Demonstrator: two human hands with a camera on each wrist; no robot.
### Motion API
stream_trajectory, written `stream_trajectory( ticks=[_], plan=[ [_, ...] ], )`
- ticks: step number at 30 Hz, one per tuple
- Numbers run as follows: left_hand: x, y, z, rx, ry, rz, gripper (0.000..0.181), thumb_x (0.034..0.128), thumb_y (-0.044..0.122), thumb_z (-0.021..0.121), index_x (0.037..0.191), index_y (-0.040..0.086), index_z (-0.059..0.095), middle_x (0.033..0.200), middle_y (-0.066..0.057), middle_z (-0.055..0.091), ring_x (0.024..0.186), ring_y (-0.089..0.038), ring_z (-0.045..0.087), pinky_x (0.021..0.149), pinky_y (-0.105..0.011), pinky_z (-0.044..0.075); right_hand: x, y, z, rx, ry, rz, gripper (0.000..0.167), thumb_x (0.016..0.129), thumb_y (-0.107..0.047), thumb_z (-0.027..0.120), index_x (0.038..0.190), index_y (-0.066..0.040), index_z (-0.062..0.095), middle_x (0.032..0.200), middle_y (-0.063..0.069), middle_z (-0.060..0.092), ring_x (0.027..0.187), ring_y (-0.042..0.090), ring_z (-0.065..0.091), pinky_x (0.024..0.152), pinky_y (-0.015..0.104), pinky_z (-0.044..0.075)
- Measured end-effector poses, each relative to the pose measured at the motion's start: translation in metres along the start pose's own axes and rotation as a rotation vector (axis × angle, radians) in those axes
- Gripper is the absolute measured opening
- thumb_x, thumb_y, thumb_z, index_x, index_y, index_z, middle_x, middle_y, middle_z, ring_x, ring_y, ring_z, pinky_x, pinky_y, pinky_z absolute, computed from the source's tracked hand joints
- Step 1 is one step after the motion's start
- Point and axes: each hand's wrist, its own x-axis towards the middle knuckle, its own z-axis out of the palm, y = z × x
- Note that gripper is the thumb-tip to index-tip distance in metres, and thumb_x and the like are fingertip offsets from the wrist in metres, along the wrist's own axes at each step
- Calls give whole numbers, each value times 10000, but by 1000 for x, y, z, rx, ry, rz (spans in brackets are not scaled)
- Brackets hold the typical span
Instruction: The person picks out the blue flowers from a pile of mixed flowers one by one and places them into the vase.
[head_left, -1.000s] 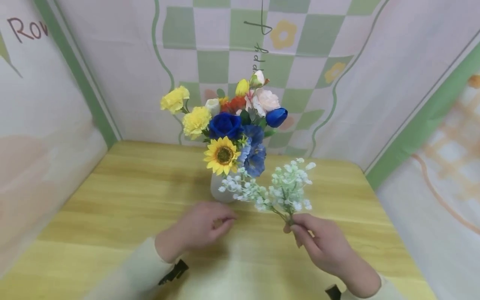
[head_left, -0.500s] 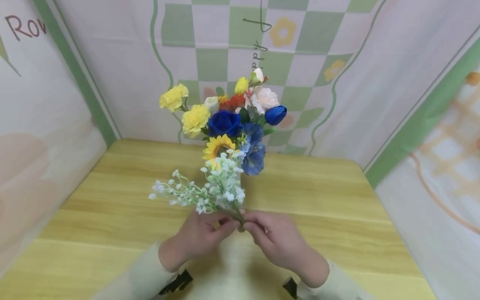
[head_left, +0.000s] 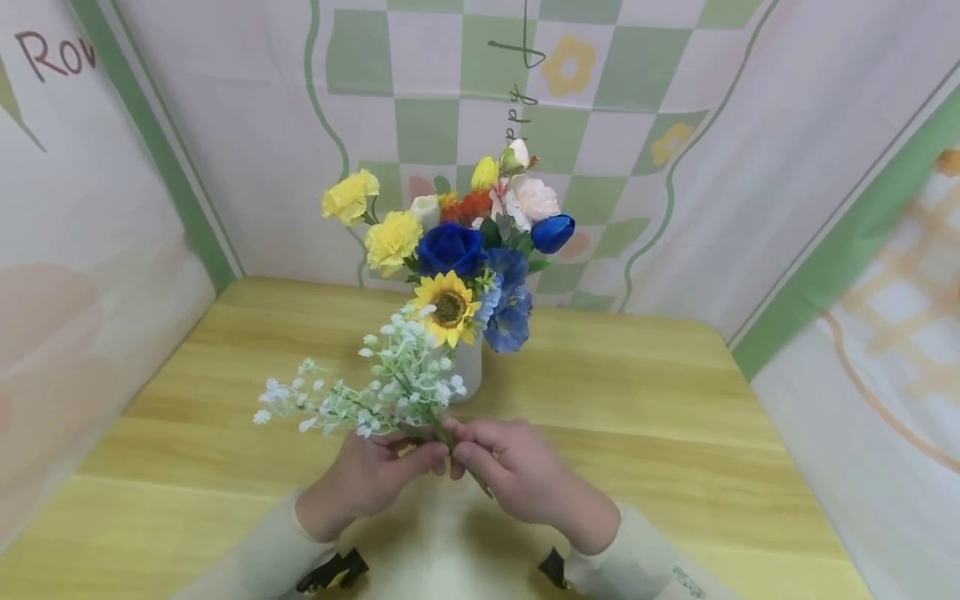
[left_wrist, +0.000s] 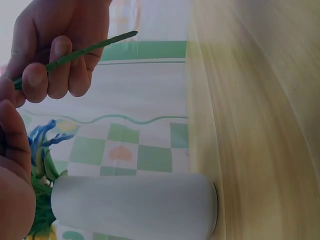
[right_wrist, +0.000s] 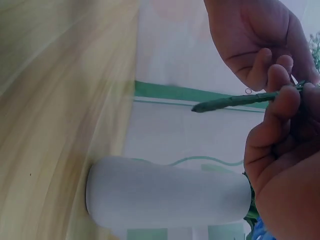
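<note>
A spray of small white artificial flowers [head_left: 408, 375] leans to the left in front of the vase. My right hand [head_left: 521, 475] pinches its stem between thumb and fingers. From the other side, my left hand [head_left: 360, 475] also pinches the stem, its fingertips close against those of the right. Below the hands the bare green stem end [left_wrist: 107, 42] sticks out, plain in both wrist views. Behind them stands the white vase [right_wrist: 167, 192], upright on the table and partly covered by the spray in the head view. It holds a sunflower [head_left: 447, 308], a blue rose [head_left: 452, 248] and several other blooms.
The pale wooden table [head_left: 645, 400] carries the vase near its middle. A printed cloth [head_left: 427, 129] with green checks hangs close behind the table. More cloth panels [head_left: 97, 333] close in both sides.
My right hand has carried the white spray leftward to the left hand, and both hands now hold the stem. Together they have shifted slightly further left. The vase has not moved.
</note>
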Motion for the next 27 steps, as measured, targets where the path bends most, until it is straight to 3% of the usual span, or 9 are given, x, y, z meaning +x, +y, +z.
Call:
stream_trajectory(
  ticks=[3,7,9,14,16,18,21,24,27],
  plan=[
    [0,2,-4,-93,-33,-35,366,811,-265,612,1123,-73,629,922,-170,715,779,-284,687,669,-394,590,2,1,2,27,-18,-5,161,1012,-34,540,981,-114,676,817,-72,688,535,-34,441,475,190,436],
    [-2,7,-10,-101,-10,-82,312,827,-220,642,1104,-76,641,951,-180,715,821,-266,704,705,-419,593,5,0,2,58,-49,12,158,1021,-53,528,985,-116,669,826,-88,686,653,28,577,581,230,512],
    [-3,9,-14,47,23,-74,215,859,-117,670,1060,-40,669,952,-129,725,828,-204,706,733,-348,590,8,4,0,43,-57,26,149,1021,-74,534,1009,-87,682,834,-65,688,719,74,633,632,259,547],
    [2,14,-26,178,260,-93,159,850,-117,683,995,-53,670,941,-133,715,768,-211,691,709,-309,587,20,32,-26,-207,-73,214,219,1010,-178,573,1107,-18,687,948,3,689,817,111,635,721,286,555],
    [6,17,-31,96,402,-143,175,841,-175,668,997,-96,650,946,-197,696,727,-252,682,678,-342,594,25,48,-39,-293,-76,348,248,995,-199,600,1131,-7,677,1021,41,688,886,154,642,748,303,555],
    [8,21,-34,145,507,-218,139,883,-117,671,1017,-78,670,960,-184,700,710,-204,682,676,-320,591,30,65,-49,-331,-44,463,305,968,-212,643,1162,23,654,1075,110,687,930,231,657,761,351,567],
    [14,24,-40,211,573,-308,171,924,-26,681,1093,-49,672,974,-176,691,697,-185,681,679,-307,588,39,84,-60,-328,27,550,469,935,-224,700,1308,30,574,1228,200,639,1069,351,633,863,454,546],
    [17,25,-44,270,576,-357,200,937,29,689,1130,-20,669,973,-145,693,693,-175,682,683,-306,588,50,93,-65,-272,74,519,674,894,-294,755,1445,-29,473,1371,192,557,1208,367,556,997,501,458],
    [21,25,-46,263,575,-370,154,940,54,693,1072,-23,678,947,-135,698,706,-189,685,692,-319,589,66,87,-64,-109,99,394,730,863,-242,791,1478,-65,440,1436,146,506,1286,324,491,1055,489,402]
  ],
)
